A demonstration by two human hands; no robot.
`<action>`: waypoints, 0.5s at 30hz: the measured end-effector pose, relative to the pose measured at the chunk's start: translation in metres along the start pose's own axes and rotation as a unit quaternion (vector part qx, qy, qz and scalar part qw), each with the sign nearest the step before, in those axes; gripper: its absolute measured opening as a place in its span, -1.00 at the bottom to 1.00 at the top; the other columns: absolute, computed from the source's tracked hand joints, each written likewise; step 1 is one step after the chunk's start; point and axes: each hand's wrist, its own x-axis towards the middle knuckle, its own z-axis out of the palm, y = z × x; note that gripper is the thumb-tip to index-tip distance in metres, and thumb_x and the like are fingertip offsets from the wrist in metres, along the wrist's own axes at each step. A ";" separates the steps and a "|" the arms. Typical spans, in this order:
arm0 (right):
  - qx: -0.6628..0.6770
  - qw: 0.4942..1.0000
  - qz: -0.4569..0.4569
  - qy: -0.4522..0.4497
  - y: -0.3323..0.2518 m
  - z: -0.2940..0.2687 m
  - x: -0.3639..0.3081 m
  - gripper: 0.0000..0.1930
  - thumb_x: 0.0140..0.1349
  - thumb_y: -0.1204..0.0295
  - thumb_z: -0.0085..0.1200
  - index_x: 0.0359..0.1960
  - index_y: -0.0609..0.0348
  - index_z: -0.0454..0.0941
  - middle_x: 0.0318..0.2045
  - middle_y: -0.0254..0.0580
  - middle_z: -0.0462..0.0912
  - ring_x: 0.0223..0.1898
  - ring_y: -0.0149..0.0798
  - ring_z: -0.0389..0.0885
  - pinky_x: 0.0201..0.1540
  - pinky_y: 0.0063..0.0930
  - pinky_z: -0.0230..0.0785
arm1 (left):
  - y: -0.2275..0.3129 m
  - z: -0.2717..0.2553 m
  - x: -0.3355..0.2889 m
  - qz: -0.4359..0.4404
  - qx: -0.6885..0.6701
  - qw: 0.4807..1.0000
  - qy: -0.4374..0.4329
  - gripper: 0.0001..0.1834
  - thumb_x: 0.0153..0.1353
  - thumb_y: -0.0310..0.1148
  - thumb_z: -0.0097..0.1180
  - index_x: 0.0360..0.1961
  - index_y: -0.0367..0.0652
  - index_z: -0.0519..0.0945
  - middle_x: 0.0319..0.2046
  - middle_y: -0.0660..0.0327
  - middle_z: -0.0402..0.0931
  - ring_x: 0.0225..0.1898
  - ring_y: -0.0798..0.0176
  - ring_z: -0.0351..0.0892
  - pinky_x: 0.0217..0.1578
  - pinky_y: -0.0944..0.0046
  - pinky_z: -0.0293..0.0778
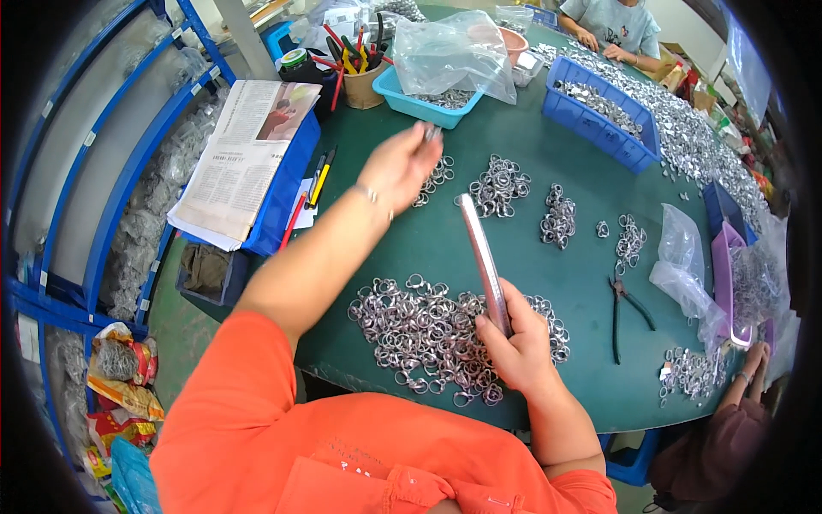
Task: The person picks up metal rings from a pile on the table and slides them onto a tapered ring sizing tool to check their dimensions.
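My right hand (521,343) is closed around a tapered metal ring mandrel (485,261), its narrow end pointing away from me. My left hand (401,167) is stretched forward, fingertips closed on a small silvery ring (432,133), partly hidden and blurred. Below that hand lies a small heap of rings (439,176). A large pile of silvery rings (411,330) spreads on the green table (342,244) in front of me, partly behind my right hand. Smaller ring heaps sit farther off: one near the mandrel tip (498,187), others (558,218) to its right.
Dark-handled pliers (618,317) lie at right, below a loose plastic bag (685,265). Beyond stand a light-blue tray (432,110), a blue bin (599,116) and a tool cup (366,86). Newspaper (244,158) and pens (321,180) are left. Co-workers sit far (612,34) and right (711,445).
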 end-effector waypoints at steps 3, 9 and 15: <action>0.029 0.998 0.034 0.038 0.006 0.003 0.001 -0.59 0.09 0.54 0.03 0.03 0.26 0.34 -0.52 -0.29 0.45 -0.53 -0.49 0.38 -0.44 -0.61 0.29 | 0.026 0.020 0.041 0.022 0.015 0.998 0.055 -0.64 0.27 -0.47 -0.16 -0.03 -0.56 0.17 0.02 -0.20 0.25 0.12 -0.10 0.28 0.16 0.08 0.28; 0.067 0.992 0.027 0.104 0.017 0.002 0.009 -0.59 0.10 0.53 0.04 0.03 0.28 0.34 -0.53 -0.44 0.40 -0.53 -0.57 0.30 -0.45 -0.68 0.22 | 0.034 0.016 -0.006 0.007 0.355 0.935 0.011 -0.83 0.19 -0.43 0.03 -0.22 -0.25 0.52 -0.39 0.27 0.55 -0.43 0.46 0.51 -0.44 0.49 0.43; 0.075 0.990 0.030 0.117 0.015 0.004 0.010 -0.60 0.09 0.55 0.04 0.01 0.27 0.35 -0.56 -0.47 0.37 -0.55 -0.61 0.28 -0.49 -0.70 0.18 | 0.021 -0.001 -0.091 -0.081 0.737 0.640 -0.200 -0.83 0.06 -0.36 0.20 -0.36 -0.22 0.57 -0.55 0.31 0.52 -0.52 0.47 0.46 -0.50 0.42 0.40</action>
